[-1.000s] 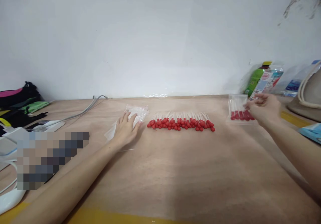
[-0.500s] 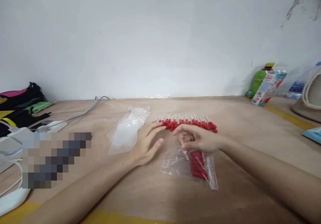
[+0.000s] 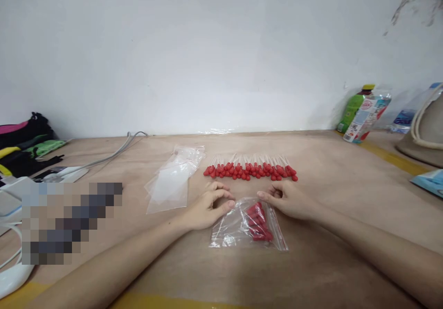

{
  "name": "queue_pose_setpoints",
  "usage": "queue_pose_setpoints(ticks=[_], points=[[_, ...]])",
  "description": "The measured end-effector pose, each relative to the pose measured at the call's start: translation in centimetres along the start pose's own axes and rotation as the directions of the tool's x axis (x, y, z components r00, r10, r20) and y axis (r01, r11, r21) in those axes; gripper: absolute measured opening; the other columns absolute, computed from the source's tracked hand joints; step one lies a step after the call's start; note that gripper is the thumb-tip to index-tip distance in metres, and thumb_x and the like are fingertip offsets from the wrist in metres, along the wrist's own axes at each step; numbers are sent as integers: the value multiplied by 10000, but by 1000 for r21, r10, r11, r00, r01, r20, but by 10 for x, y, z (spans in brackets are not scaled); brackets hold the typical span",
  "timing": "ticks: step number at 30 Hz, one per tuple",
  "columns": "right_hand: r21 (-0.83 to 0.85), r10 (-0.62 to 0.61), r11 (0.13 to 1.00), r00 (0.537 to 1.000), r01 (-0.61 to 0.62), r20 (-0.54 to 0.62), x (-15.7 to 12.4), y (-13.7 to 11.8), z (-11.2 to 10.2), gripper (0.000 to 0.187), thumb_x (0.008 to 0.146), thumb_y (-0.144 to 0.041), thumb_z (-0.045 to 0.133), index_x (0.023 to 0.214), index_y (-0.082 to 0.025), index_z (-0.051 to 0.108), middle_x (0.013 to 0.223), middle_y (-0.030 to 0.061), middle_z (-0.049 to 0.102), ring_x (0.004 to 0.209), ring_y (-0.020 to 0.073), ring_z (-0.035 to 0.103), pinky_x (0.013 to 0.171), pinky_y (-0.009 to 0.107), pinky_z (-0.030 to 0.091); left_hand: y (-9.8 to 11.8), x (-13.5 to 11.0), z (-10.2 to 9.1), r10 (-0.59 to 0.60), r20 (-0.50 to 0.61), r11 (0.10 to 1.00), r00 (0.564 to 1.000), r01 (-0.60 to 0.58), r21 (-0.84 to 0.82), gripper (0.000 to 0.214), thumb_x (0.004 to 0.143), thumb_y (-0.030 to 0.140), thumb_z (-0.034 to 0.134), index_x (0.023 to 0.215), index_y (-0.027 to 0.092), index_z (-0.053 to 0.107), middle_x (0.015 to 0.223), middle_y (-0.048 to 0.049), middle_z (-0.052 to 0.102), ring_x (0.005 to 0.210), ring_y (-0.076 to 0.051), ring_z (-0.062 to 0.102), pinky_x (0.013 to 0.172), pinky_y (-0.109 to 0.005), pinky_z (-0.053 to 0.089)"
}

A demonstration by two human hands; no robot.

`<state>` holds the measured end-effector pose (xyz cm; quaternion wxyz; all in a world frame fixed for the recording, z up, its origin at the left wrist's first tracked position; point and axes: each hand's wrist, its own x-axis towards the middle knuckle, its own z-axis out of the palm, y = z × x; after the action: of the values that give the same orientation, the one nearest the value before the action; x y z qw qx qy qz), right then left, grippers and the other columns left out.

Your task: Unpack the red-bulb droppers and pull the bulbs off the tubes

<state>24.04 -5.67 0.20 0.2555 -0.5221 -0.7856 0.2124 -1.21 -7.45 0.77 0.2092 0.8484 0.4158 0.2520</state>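
A clear zip bag (image 3: 228,230) lies flat on the table between my hands, with several red bulb-like pieces (image 3: 259,226) inside it. My left hand (image 3: 209,206) rests at the bag's upper left corner. Its fingers are bent and apart from the thumb, with nothing visible between them. At the upper right edge of the bag is my right hand (image 3: 289,199), fingers loosely curled and thumb stretched out near or on the plastic. Beyond both hands lies a row of red-headed pieces with thin whitish stems (image 3: 249,168), stems pointing towards the wall.
Flat clear zip bags (image 3: 171,182) lie overlapping on the left. A power strip (image 3: 71,174), cables and black cloth items (image 3: 27,138) are at far left. Bottles (image 3: 363,117), a beige hat-like object (image 3: 424,133) and a blue packet (image 3: 429,183) stand or lie at the right.
The bag with red pieces has shifted left and now lies flatter. My right hand has moved right and slightly down, away from the row; my left hand has moved slightly right.
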Motion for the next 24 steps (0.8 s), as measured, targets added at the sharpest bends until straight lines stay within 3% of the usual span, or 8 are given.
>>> queue_pose_setpoints(ticks=[3, 7, 12, 14, 16, 19, 21, 24], points=[[173, -54, 985, 987, 27, 153, -5, -1, 6, 387, 723, -534, 555, 592, -171, 524, 518, -27, 497, 488, 99, 437, 454, 219, 303, 1, 3, 0, 13, 89, 997, 996, -6, -81, 201, 795, 377, 547, 777, 180, 582, 1077, -67, 513, 989, -194, 495, 831, -334, 429], [508, -77, 861, 978, -32, 193, -6, -7, 15, 355, 740, -513, 551, 702, -159, 546, 626, -7, 564, 572, 112, 507, 528, 231, 387, 7, 1, 0, 2, 220, 955, 975, 63, -289, 218, 850, 362, 462, 752, 171, 427, 805, -7, 508, 720, -109, 464, 649, -233, 404], [682, -57, 722, 972, -117, 228, -6, -8, 18, 357, 722, -510, 579, 796, -161, 564, 729, 21, 625, 685, 141, 579, 644, 271, 448, 3, 3, 2, -21, 213, 727, 977, 161, -668, 390, 752, 339, 614, 699, 189, 258, 807, 7, 487, 696, -80, 453, 613, -205, 371], [691, -44, 711, 973, -129, 227, -6, -8, 16, 360, 704, -496, 602, 837, -162, 572, 759, 30, 639, 748, 160, 595, 699, 292, 455, -3, 4, 1, -44, 174, 706, 984, 154, -691, 407, 690, 298, 676, 705, 182, 286, 816, 7, 489, 699, -78, 464, 621, -205, 372], [691, -22, 709, 974, -145, 226, -6, -8, 15, 375, 683, -472, 630, 883, -160, 571, 785, 40, 650, 791, 174, 602, 733, 305, 452, -9, 5, -2, -111, 99, 782, 989, 149, -605, 367, 659, 275, 696, 736, 173, 351, 731, 40, 457, 618, -63, 432, 583, -193, 353], [680, 31, 707, 969, -193, 243, -4, -6, 13, 419, 656, -411, 672, 960, -150, 549, 784, 41, 655, 770, 170, 608, 730, 302, 445, -14, 5, -9, -166, -166, 950, 972, 113, -292, 238, 673, 234, 661, 756, 166, 448, 692, 43, 444, 617, -86, 437, 597, -215, 370], [686, 58, 687, 960, -238, 274, -2, -4, 12, 477, 635, -355, 697, 1025, -145, 521, 767, 29, 653, 746, 156, 606, 712, 286, 439, -11, 3, -11, -51, -320, 998, 946, 36, -53, 110, 718, 198, 603, 751, 164, 504, 786, 4, 497, 761, -131, 491, 715, -267, 404], [702, 84, 643, 940, -306, 332, 1, -2, 11, 563, 594, -279, 720, 1086, -139, 485, 709, -4, 640, 634, 108, 573, 605, 230, 411, 3, 2, -7, 179, -233, 982, 956, -160, 96, 39, 778, 188, 545, 807, 170, 565, 927, -43, 531, 914, -163, 506, 833, -310, 404]])
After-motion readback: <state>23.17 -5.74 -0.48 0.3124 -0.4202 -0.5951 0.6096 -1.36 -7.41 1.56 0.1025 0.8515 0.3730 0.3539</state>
